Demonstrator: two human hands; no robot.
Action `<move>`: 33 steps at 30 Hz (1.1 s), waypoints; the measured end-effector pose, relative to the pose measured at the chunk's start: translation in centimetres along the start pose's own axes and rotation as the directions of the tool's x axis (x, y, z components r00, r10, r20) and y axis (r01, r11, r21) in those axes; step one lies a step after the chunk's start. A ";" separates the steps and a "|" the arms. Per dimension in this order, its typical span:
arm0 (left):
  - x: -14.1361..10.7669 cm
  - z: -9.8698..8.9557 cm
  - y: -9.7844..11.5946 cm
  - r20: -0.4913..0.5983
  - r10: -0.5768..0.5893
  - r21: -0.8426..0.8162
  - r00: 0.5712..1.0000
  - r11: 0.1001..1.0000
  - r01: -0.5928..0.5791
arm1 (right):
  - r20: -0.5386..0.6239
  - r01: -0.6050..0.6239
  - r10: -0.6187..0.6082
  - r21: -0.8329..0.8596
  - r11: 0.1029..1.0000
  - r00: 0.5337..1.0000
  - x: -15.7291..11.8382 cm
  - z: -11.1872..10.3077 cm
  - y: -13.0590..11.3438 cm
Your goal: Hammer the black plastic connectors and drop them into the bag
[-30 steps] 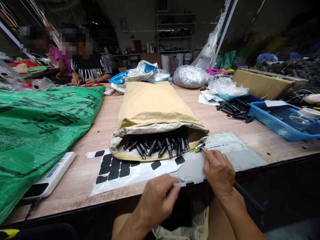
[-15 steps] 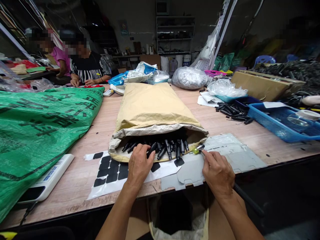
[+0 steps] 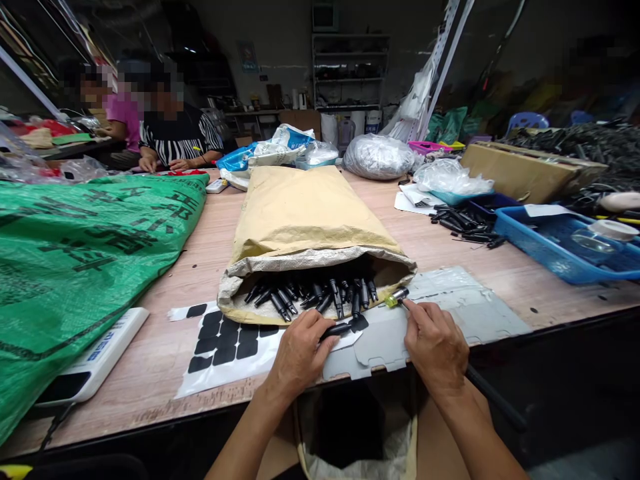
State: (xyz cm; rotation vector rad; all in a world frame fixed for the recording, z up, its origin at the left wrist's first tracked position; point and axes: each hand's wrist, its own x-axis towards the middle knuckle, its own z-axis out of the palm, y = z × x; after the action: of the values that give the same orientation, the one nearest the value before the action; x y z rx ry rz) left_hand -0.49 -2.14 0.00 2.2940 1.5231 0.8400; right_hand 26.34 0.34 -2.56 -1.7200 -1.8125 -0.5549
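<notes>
In the head view my left hand (image 3: 303, 350) is closed on a black tubular part (image 3: 336, 331), held over the table near the bag's mouth. My right hand (image 3: 436, 343) grips a small hammer (image 3: 397, 297) with a metal head and a yellow-green face; its black handle runs back below the wrist. The hammer head is just above a grey flat sheet (image 3: 470, 300). Between the hands and the far side lies a tan paper sack (image 3: 310, 207), its mouth facing me, with several black tubular parts (image 3: 336, 297) inside. A white sheet of black stickers (image 3: 230, 340) lies at the left hand's side.
A green woven sack (image 3: 100, 247) and a white power strip (image 3: 100, 353) lie to the left. On the right are a blue tray (image 3: 555, 257), loose black parts (image 3: 460, 220) and a cardboard box (image 3: 520, 173). Below the table edge is an open sack (image 3: 413, 433). Two people sit across, left.
My left hand has drawn a black tubular part out of the sack's mouth and moved right and towards me. The right hand with the hammer has hardly moved.
</notes>
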 end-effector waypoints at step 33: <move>0.4 0.1 -1.2 0.061 -0.102 -0.296 0.993 0.948 0.115 | 0.147 0.018 -0.205 0.770 0.638 0.968 -1.5 -5.0 -7.6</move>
State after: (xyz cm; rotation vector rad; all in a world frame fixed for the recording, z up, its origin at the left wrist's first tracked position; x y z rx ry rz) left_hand -1.27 -1.30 -0.57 1.9807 1.3819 0.9123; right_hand 19.42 -4.72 0.89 -1.0886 -1.9088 0.3788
